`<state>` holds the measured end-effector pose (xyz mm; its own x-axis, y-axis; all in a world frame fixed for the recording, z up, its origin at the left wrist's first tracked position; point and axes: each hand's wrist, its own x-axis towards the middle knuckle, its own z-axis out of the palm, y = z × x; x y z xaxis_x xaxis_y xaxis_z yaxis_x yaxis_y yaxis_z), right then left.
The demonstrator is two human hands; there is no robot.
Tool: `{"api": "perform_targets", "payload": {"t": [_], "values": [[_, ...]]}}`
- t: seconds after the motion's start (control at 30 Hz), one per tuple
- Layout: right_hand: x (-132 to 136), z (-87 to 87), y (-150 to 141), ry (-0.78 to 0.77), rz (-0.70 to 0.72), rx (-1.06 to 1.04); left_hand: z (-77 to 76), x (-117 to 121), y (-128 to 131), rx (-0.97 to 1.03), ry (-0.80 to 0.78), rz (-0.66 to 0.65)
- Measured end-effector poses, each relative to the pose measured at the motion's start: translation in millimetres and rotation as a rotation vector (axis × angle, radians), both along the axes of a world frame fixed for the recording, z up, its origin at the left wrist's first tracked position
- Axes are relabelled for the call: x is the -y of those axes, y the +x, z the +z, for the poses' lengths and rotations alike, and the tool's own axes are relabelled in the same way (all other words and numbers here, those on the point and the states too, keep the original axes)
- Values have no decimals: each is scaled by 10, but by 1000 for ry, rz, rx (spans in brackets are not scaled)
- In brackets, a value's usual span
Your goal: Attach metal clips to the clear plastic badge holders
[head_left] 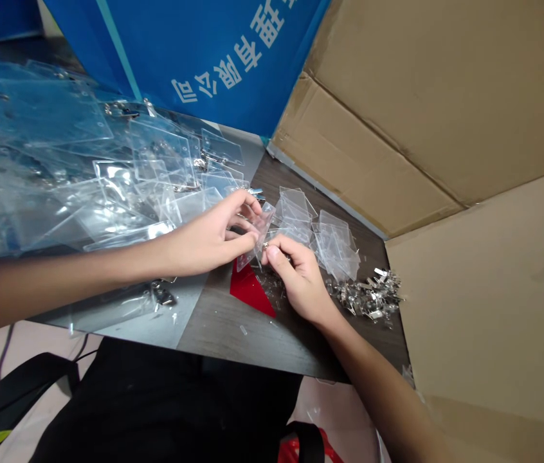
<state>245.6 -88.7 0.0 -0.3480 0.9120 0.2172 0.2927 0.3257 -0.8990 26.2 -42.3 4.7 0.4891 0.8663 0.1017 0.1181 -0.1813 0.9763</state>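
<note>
Clear plastic sleeve [259,235] between both hands, left pinching it, right pinching metal clip [265,245]

A smaller pile of sleeves [337,247] was spread on the tabletop [247,334]. To its left, much of the surface was covered by a larger pile of sleeves [54,119], with clips scattered among them. To its right and slightly nearer the front edge, a heap of clips [373,296] was placed. Before it and to the left, a flat sheet [251,292] was laid, with small bits [276,286] strewn between. Behind it, cardboard [349,154] was stood; behind and leftward, a panel [180,51] was positioned beyond the larger pile.
</note>
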Motion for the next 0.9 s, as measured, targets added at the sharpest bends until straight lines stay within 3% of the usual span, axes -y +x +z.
{"api": "perform_targets", "payload": {"t": [0.13, 0.3, 0.43, 0.57, 0.7, 0.9], "values": [[15, 9, -14, 4, -1, 2, -5, -7, -1, -29, 23, 13], [-10, -24, -23, -65, -110, -42, 11, -25, 0, 6, 40, 27], [-19, -50, -7, -80, -46, -95, 21, -28, -6, 17, 55, 61], [40, 6, -8, -42, 18, -109, 3, -37, -20, 53, -38, 5], [103, 88, -14, 53, 2, 33, -35, -67, -31, 148, -65, -33], [117, 104, -11, 95, 25, 24, -57, -95, -42, 202, -124, -113]]}}
